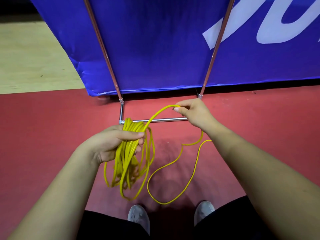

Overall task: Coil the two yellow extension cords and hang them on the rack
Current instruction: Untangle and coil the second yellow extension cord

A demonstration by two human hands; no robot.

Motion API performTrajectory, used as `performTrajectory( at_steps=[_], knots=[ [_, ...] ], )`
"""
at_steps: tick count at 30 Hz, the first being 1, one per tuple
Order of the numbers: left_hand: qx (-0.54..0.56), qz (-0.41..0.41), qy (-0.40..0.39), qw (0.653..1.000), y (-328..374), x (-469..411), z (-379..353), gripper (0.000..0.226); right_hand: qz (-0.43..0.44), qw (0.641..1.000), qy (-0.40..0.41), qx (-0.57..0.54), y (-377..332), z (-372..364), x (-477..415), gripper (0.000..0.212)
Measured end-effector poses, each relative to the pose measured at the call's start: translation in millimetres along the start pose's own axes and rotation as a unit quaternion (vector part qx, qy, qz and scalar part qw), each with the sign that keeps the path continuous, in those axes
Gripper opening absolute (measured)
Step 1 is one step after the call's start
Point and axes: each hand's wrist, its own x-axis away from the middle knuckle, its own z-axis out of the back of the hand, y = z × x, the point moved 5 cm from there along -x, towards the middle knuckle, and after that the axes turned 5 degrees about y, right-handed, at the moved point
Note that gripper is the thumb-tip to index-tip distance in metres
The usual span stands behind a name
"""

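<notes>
Left hand (119,142) gripping coiled yellow extension cord (128,153) at waist height | right hand (192,112) pinching loose strand, hands apart | slack trailing over red floor (43,135) before metal rack (161,120)

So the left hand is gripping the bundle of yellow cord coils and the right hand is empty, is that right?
Not quite. In the head view the left hand does grip the coils, but the right hand is not empty: it pinches a loose strand running from them.
</notes>
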Motion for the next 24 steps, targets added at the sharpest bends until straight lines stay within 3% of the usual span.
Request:
performTrajectory(
  at_steps=[3,9,13,17,21,24],
  knots=[
    [0.016,-0.003,-0.054,0.998,-0.3,2.6,-5.0,0.051,-0.021,0.999,0.036,-0.001,12.6,0.0,-5.1,0.013],
    [0.021,-0.046,-0.096,0.994,7.1,2.5,-20.4,0.043,-0.042,0.995,0.088,-0.002,27.8,3.6,-8.7,0.014],
    [0.068,-0.062,-0.112,0.989,8.8,1.5,-21.9,0.040,-0.077,0.994,0.079,0.025,43.5,4.3,-9.7,0.015],
    [0.130,-0.098,-0.095,0.982,17.8,4.2,-14.5,0.044,-0.100,0.992,0.009,0.075,55.7,-6.6,-7.1,0.031],
    [0.212,-0.171,-0.046,0.961,31.5,11.6,5.7,0.030,-0.143,0.960,-0.081,0.226,84.9,-15.0,6.0,0.025],
    [0.279,-0.206,0.001,0.938,41.6,12.4,15.9,0.024,-0.230,0.946,-0.137,0.179,109.2,-18.3,19.9,0.017]
  ],
)
